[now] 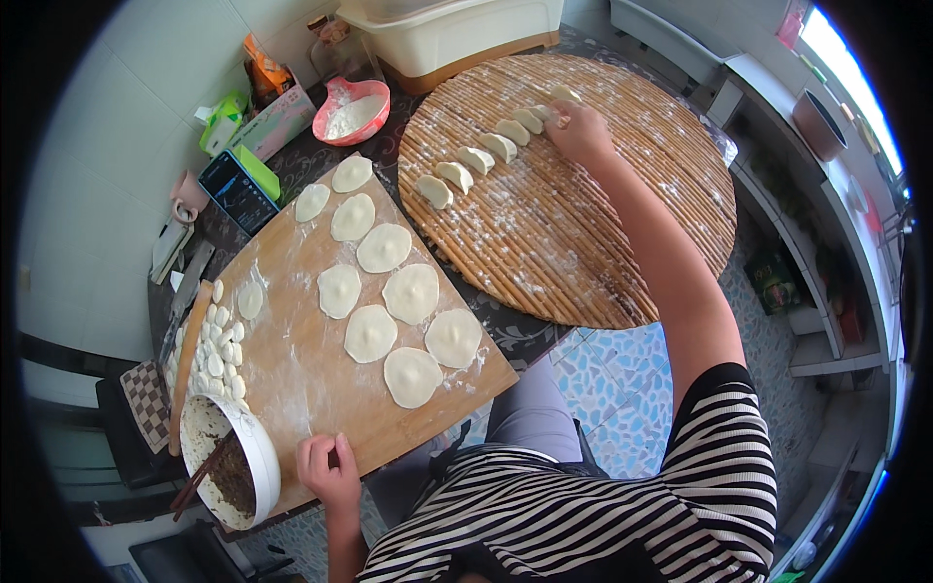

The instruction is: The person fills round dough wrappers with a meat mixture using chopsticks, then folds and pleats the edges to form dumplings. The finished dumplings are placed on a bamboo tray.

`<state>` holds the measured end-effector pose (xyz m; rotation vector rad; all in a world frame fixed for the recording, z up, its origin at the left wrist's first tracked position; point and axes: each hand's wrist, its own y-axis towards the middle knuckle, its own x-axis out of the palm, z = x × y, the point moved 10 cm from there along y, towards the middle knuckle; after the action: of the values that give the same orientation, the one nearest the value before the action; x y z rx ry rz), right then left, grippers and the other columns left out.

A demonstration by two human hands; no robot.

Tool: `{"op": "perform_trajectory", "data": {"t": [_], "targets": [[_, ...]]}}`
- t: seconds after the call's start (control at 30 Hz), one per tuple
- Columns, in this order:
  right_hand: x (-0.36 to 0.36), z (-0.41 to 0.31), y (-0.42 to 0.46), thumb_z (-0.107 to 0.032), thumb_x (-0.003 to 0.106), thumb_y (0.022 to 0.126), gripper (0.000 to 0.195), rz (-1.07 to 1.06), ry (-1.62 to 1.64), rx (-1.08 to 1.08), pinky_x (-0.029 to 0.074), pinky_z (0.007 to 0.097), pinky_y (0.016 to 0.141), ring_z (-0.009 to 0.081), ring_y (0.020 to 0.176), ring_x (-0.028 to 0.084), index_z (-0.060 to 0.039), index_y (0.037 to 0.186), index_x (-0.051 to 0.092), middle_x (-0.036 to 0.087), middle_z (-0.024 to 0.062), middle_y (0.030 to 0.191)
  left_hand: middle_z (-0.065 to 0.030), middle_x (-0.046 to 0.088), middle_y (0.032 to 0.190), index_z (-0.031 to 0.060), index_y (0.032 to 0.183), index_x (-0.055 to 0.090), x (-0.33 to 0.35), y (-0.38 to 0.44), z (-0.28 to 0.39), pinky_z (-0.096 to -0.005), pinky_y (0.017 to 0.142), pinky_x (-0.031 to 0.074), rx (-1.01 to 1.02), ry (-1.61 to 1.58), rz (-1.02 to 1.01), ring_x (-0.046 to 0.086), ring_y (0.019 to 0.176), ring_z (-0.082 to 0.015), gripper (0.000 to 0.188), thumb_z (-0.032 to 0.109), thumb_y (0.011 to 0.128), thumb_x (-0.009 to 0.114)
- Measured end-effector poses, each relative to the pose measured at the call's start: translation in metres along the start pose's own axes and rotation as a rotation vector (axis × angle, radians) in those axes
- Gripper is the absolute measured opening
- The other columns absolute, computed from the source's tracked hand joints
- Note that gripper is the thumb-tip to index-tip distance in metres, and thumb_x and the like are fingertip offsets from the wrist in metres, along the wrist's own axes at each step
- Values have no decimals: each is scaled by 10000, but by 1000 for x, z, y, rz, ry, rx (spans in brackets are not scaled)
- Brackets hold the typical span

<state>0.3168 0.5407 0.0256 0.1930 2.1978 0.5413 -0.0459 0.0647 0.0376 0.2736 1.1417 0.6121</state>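
Observation:
My right hand [583, 135] reaches over the round tray of tied stalks [583, 240], its fingertips closed around a dumpling at the upper end of a row. Several folded dumplings [476, 159] lie there in a slanting line, and one more dumpling [565, 93] sits just beyond my fingers. My left hand [328, 466] rests loosely curled at the near edge of the wooden board [306, 393], holding nothing. Right beside it stands a white bowl [266, 459] of dark filling [235, 474] with chopsticks [195, 481]. Several flat round dough wrappers [370, 334] are spread across the board.
A rolling pin [189, 364] lies beside small dough pieces [215, 364] at the board's left. Behind are a cleaver [195, 270], a phone [239, 191], a pink mug [188, 195], a red bowl of flour [355, 116] and a large white bin [459, 36].

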Motion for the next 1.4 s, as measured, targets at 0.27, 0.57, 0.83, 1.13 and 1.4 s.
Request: {"op": "perform_trajectory", "data": {"t": [0.27, 0.57, 0.83, 1.13, 1.4], "targets": [[-29, -84, -23, -137, 630, 796, 194, 52, 222, -169, 522, 335, 715, 243, 753, 646, -37, 959, 662, 648, 142, 902, -114, 539, 752, 19, 722, 534, -2, 0, 3, -364, 600, 420, 17, 0, 18, 525, 682, -282, 121, 15, 746, 653], [19, -162, -51, -216, 613, 778, 233, -217, 79, -350, 481, 421, 780, 352, 822, 617, -53, 936, 668, 645, 183, 852, -116, 550, 753, 20, 726, 546, -4, 0, 2, -367, 608, 422, 18, -20, 28, 527, 685, -284, 114, 9, 746, 657], [6, -145, -41, -167, 604, 802, 167, -136, 134, -277, 485, 399, 760, 322, 819, 624, -48, 904, 661, 651, 159, 846, -118, 548, 747, 19, 729, 544, -4, 1, 1, -371, 589, 413, 11, -25, 8, 521, 672, -287, 111, 12, 757, 651], [-6, -125, -40, -160, 595, 814, 170, -102, 118, -206, 499, 391, 747, 324, 816, 632, -56, 918, 679, 663, 162, 865, -119, 537, 740, 18, 714, 532, -4, 2, 5, -365, 572, 407, 32, -33, 12, 515, 664, -290, 121, 1, 751, 646], [-65, -26, -4, -131, 611, 794, 150, 196, 64, 29, 494, 391, 725, 310, 805, 637, -100, 920, 688, 666, 143, 845, -111, 532, 734, 25, 702, 522, -1, -3, 0, -370, 563, 405, -2, -5, 10, 516, 659, -279, 125, 7, 757, 633]]}}
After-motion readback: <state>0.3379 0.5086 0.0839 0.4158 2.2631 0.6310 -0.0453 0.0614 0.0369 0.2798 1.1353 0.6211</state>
